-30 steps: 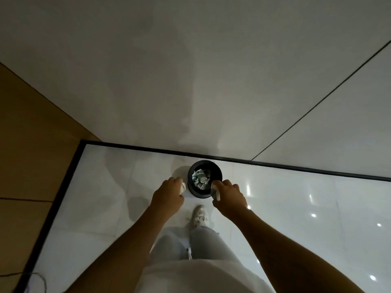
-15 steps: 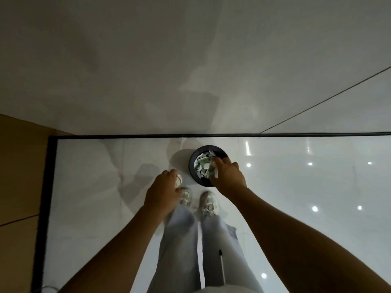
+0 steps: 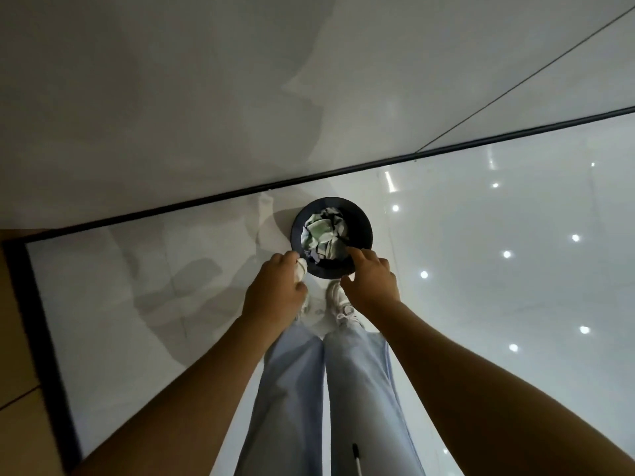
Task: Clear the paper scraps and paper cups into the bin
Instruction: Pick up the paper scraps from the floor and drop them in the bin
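A round black bin (image 3: 363,225) stands on the glossy white floor by the wall, holding crumpled white and pale green paper scraps (image 3: 323,236). My left hand (image 3: 275,290) is curled round a white piece of paper or cup (image 3: 301,267) just left of the bin's near rim. My right hand (image 3: 372,278) hovers over the near right rim with its fingers spread and nothing in it.
A white wall (image 3: 240,97) with a black skirting line (image 3: 206,201) runs right behind the bin. A wooden panel (image 3: 13,355) borders the floor on the left. My legs and white shoes (image 3: 338,300) stand just before the bin.
My right hand has let go of the white scrap it held; its fingers are now spread over the bin. My left hand has moved closer to the rim, still holding its piece.
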